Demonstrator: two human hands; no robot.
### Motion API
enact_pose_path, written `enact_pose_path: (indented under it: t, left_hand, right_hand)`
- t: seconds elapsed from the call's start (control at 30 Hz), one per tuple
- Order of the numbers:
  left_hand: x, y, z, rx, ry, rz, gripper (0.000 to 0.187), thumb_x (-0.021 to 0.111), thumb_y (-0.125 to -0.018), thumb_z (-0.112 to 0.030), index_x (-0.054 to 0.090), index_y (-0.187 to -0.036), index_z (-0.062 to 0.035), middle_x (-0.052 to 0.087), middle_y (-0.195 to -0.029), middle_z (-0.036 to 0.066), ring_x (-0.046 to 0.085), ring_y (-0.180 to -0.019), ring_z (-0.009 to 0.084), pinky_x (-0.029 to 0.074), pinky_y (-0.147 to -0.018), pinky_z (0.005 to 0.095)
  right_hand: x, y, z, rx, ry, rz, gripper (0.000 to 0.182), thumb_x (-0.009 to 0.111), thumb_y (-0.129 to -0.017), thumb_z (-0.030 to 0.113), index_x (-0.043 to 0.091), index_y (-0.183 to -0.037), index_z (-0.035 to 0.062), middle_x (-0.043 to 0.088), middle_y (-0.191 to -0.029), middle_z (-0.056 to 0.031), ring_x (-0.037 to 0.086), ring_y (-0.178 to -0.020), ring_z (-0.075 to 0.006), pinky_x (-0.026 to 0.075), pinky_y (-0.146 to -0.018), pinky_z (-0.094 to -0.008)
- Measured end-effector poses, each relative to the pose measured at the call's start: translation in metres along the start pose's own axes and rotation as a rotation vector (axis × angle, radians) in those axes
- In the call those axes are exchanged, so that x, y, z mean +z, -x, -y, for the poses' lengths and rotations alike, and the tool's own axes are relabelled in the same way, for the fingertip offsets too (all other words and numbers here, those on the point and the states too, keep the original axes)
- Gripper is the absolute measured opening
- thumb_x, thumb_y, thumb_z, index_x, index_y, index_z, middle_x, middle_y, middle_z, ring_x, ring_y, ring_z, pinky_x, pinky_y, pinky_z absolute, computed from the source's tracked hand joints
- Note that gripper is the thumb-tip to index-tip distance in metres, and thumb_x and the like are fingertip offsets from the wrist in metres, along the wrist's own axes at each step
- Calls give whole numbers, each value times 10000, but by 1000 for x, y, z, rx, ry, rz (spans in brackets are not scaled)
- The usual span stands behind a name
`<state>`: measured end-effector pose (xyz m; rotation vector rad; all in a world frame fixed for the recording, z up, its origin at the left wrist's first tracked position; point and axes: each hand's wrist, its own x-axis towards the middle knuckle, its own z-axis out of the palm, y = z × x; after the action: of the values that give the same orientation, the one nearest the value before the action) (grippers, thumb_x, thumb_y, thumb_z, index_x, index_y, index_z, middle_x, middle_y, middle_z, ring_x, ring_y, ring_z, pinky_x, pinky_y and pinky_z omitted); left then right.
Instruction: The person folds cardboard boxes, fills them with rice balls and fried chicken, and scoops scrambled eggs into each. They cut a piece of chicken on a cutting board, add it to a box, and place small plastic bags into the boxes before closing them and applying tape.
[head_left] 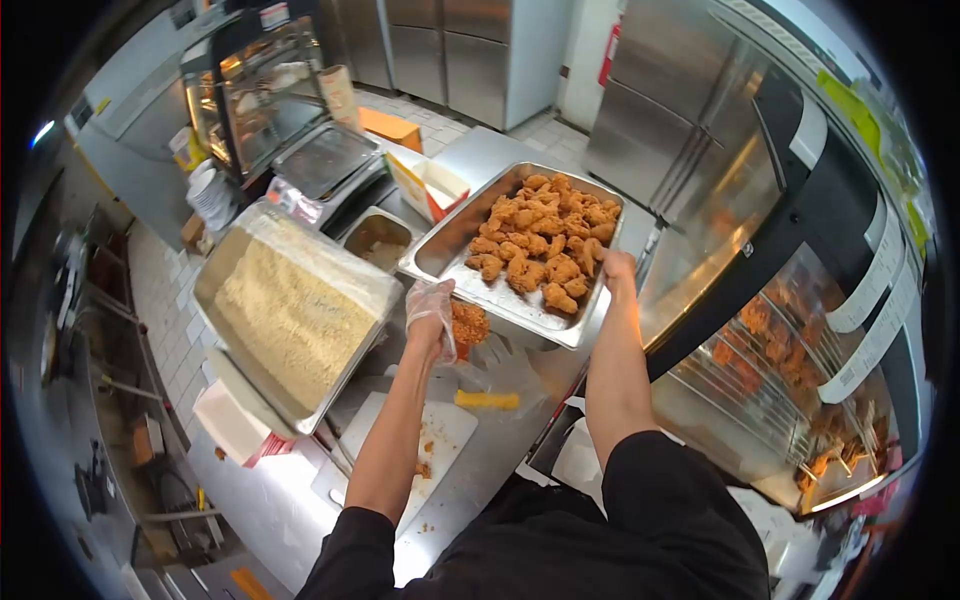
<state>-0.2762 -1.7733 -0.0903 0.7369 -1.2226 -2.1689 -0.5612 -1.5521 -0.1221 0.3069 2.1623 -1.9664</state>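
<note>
A shallow stainless steel tray [455,248] is held up in front of me, tilted a little, with fried chicken pieces [545,235] heaped toward its far side. My left hand [431,312], in a clear plastic glove, grips the near left corner. On the right edge, my bare right hand [619,268] is closed around the rim. Reddish-orange food [468,325] shows just below the tray beside my left hand; the tray partly hides it.
To the left is a deep pan of pale crumbs [290,310]. A white cutting board [440,440] with crumbs and a yellow object [487,400] lie on the steel counter. At right stands a lit display case [770,360] with food on racks; a smaller glass case [260,85] is at back left.
</note>
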Motion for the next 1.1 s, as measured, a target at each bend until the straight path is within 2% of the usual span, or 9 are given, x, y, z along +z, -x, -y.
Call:
enact_pose_path:
  t: [0.17, 0.33, 0.4, 0.47, 0.53, 0.6, 0.73, 0.9, 1.1]
  left_hand:
    - [-6, -17, 47, -111, -118, -20, 211, 681, -874, -125, 518, -986, -49, 529, -750, 2, 493, -575, 93, 405, -492, 267]
    - [-15, 1, 69, -287, -538, 204, 241, 654, -905, -263, 611, -853, -31, 601, -680, 40, 567, -606, 123, 424, -509, 303]
    - [-32, 33, 85, -174, -377, 149, 246, 646, -911, -269, 632, -822, -40, 616, -673, 34, 576, -604, 117, 442, -524, 299]
    - [-62, 89, 83, -234, -73, 20, 244, 633, -921, -301, 639, -873, -62, 621, -727, 25, 576, -611, 119, 463, -548, 284]
    - [-103, 163, 55, -408, 131, -216, 256, 614, -936, -347, 627, -939, -91, 617, -813, 17, 579, -667, 125, 478, -594, 276]
    - [-157, 233, 39, -441, 345, -383, 258, 581, -956, -363, 611, -972, -107, 603, -860, 12, 584, -748, 138, 486, -672, 291]
    - [-256, 364, 18, -152, 469, -575, 134, 558, -932, -161, 570, -1022, -63, 586, -967, 53, 567, -961, 201, 450, -872, 340]
    - [-290, 455, 18, 90, 551, -806, 176, 577, -938, -159, 546, -1077, -57, 579, -1040, 66, 561, -1030, 209, 437, -921, 340]
    - [-285, 494, 31, 76, 531, -882, 286, 669, -883, -96, 511, -1121, -95, 580, -1047, 69, 578, -1027, 213, 489, -884, 336]
  right_hand:
    - [-1, -10, -49, -48, 649, -359, 467, 698, -709, 244, 660, -1019, -103, 697, -982, -242, 679, -957, -351, 525, -818, -416]
    - [2, 19, -7, -39, 870, -250, 629, 681, -752, 306, 557, -1224, -91, 638, -1136, -276, 639, -1030, -398, 500, -919, -434]
    - [14, 60, -5, -649, 966, -520, 414, 630, -831, 252, 613, -1124, -40, 653, -1124, -222, 646, -996, -361, 507, -867, -428]
    - [41, 186, 29, -779, 439, -39, 206, 557, -888, 143, 625, -1026, 6, 671, -1068, -175, 659, -919, -330, 515, -807, -406]
    - [50, 277, -4, -713, 741, 439, 184, 522, -857, -39, 628, -981, 47, 670, -934, -94, 658, -846, -225, 513, -766, -328]
    - [54, 318, -76, -999, 673, 776, 233, 540, -735, -110, 627, -888, 44, 638, -855, -124, 651, -815, -269, 510, -748, -361]
    - [93, 401, -162, -597, 552, 1268, 189, 637, -757, -12, 614, -938, 39, 641, -890, -125, 642, -825, -276, 516, -727, -368]
    - [169, 520, -204, -1001, 935, 1046, 389, 726, -783, 164, 520, -1036, -48, 605, -985, -230, 621, -950, -367, 535, -820, -393]
    - [213, 580, -225, -691, 998, 1294, 568, 718, -762, 140, 447, -1193, -110, 538, -1182, -288, 617, -1008, -410, 525, -863, -439]
